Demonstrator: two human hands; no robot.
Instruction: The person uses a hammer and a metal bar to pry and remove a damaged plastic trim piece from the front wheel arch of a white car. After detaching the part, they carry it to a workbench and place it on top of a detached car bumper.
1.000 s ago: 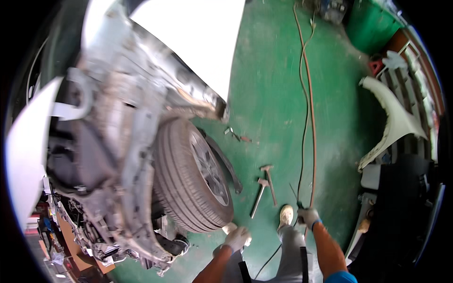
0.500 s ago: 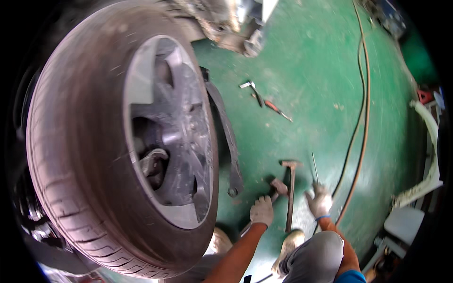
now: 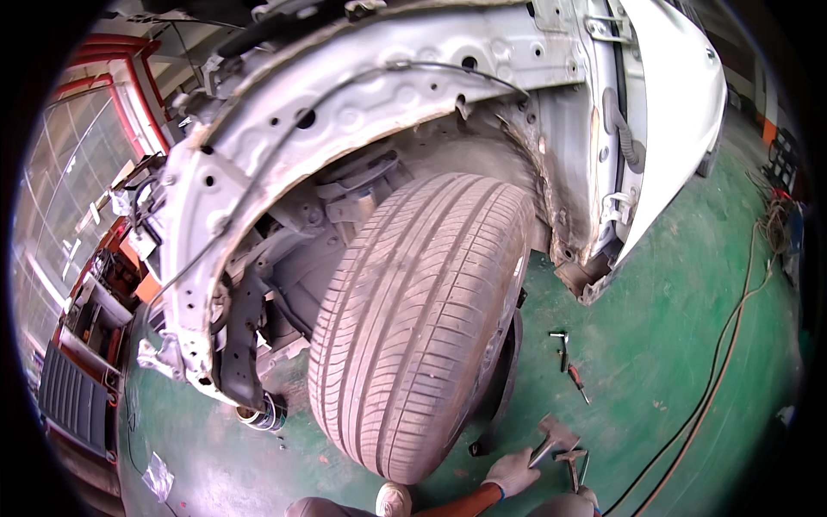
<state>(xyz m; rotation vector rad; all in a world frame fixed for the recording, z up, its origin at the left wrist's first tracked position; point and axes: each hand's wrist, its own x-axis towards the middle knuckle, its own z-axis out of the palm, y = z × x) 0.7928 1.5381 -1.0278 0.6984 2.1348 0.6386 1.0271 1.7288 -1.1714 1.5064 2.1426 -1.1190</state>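
Observation:
My gloved left hand (image 3: 514,472) is closed round the handle of a hammer (image 3: 558,432), whose blocky head points up and right above the floor. Just beyond lies a second, T-shaped hammer (image 3: 571,457). A thin metal rod (image 3: 585,468) stands out beside it, close to my right hand (image 3: 588,495). That hand is mostly hidden behind my knee, so its fingers cannot be made out. Left of the hammers is a car wheel with a grooved tyre (image 3: 422,319), set under a bare wheel arch (image 3: 362,112). A dark curved arm (image 3: 498,392) shows behind the tyre.
On the green floor lie a ratchet wrench (image 3: 563,349) and a red-handled screwdriver (image 3: 577,382). Long hoses (image 3: 711,383) curve along the right. A tin can (image 3: 263,414) stands under the car's front, near a plastic bag (image 3: 158,476). A white door (image 3: 676,95) juts out at upper right.
The view has swung up and left, now showing the tyre tread and wheel arch. My left hand has raised the hammer from the floor. My right hand is now mostly behind my knee.

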